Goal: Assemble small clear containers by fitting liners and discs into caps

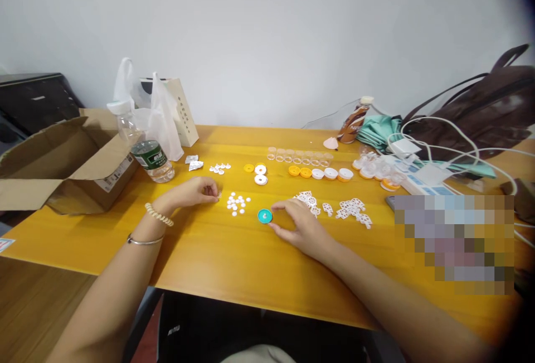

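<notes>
My right hand [303, 226] pinches the edge of a round teal disc [262, 218] between thumb and finger, low over the table. A small white piece shows at the disc's centre. Off to the left, my left hand [200, 191] has its fingers closed together beside some tiny parts [219, 193]; what they hold, if anything, is too small to make out. Several small white discs [235, 203] lie between the two hands. Behind my right hand are flat white openwork pieces [307, 200], with more white openwork pieces [351, 208] farther right.
Clear cups [296, 158] stand in a row at the back, before yellow and white round caps [317, 174]. On the left are a cardboard box [71, 168], a water bottle [152, 161] and a plastic bag [161, 123]. White cables [443, 123] and a brown bag [480, 106] crowd the right.
</notes>
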`<state>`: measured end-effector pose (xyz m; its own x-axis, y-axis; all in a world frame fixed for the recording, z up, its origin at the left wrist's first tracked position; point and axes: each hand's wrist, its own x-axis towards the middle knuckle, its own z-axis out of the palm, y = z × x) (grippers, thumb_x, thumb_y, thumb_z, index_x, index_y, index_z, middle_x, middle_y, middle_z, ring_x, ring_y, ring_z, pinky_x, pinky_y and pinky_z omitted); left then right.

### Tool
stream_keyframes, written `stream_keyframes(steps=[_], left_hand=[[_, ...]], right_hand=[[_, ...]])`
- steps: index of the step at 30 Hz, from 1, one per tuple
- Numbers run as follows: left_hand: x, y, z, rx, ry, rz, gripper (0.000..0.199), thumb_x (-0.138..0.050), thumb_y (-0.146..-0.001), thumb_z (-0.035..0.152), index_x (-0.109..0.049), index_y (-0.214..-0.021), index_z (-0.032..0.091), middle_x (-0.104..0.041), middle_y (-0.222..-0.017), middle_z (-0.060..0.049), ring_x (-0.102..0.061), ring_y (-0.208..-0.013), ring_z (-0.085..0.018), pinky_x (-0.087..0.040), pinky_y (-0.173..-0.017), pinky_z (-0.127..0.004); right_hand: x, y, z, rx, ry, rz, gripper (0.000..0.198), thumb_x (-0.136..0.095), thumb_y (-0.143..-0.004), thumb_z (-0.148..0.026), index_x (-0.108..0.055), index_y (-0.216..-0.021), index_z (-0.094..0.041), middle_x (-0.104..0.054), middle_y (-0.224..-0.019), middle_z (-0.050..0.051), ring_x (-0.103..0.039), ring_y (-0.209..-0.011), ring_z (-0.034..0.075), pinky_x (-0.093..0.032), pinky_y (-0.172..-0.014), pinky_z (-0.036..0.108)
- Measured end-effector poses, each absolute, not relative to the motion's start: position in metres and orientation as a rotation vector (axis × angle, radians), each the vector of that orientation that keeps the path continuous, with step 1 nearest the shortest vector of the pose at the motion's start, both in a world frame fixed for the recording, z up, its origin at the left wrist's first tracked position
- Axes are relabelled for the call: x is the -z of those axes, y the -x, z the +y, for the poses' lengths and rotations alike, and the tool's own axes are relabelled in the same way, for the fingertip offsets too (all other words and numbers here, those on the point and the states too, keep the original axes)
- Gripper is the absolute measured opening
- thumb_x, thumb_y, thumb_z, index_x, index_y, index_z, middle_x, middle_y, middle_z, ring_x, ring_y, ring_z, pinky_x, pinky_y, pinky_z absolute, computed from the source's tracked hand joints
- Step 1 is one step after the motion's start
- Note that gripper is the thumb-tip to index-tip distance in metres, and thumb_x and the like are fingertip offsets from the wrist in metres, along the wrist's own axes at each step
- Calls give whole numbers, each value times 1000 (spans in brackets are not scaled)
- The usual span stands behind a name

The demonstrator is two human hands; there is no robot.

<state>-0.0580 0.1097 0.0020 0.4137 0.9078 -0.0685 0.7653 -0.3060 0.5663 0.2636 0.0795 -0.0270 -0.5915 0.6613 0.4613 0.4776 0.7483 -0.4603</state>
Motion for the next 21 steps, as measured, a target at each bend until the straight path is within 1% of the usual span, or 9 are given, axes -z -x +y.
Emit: stream_keyframes(steps=[4,7,10,15,21], left_hand=[[0,56,111,-384,-2160,1430,22,-59,-74,36,-58,-79,14,-64,-79,-3,-58,-70,-15,-46,-64,-24],[1,54,111,-391,-2175,1457,23,-58,-74,38,-58,-76,15,-63,-76,-3,-57,-67,-14,-45,-62,-24],[3,54,112,-388,-2201,1473,22,-56,-74,36,-58,-75,15,-62,-73,-2,-56,-64,-14,-44,-60,-24],[3,54,113,-431,-2253,1495,21,-58,-73,35,-58,-79,16,-62,-77,-3,-57,-68,-15,-45,-64,-26],[1,54,112,-398,-2260,1486,19,-55,-75,33,-61,-78,16,-64,-77,-4,-58,-68,-15,-46,-65,-26]], right_hand=[[31,-260,79,-366,887,-2333,31,-61,-79,-28,-49,-105,-19,-59,-102,9,-54,-97,23,-43,-86,39],[33,-257,78,-363,908,-2357,33,-61,-78,-30,-49,-106,-18,-59,-102,10,-54,-96,23,-43,-85,39],[33,-254,78,-351,911,-2367,31,-60,-79,-30,-49,-105,-17,-59,-101,9,-54,-95,23,-43,-84,38],[32,-251,77,-335,907,-2393,28,-58,-80,-27,-48,-105,-18,-59,-99,8,-54,-94,22,-43,-83,37],[33,-252,79,-325,895,-2411,23,-54,-82,-23,-49,-104,-19,-61,-100,8,-55,-95,23,-44,-83,38]])
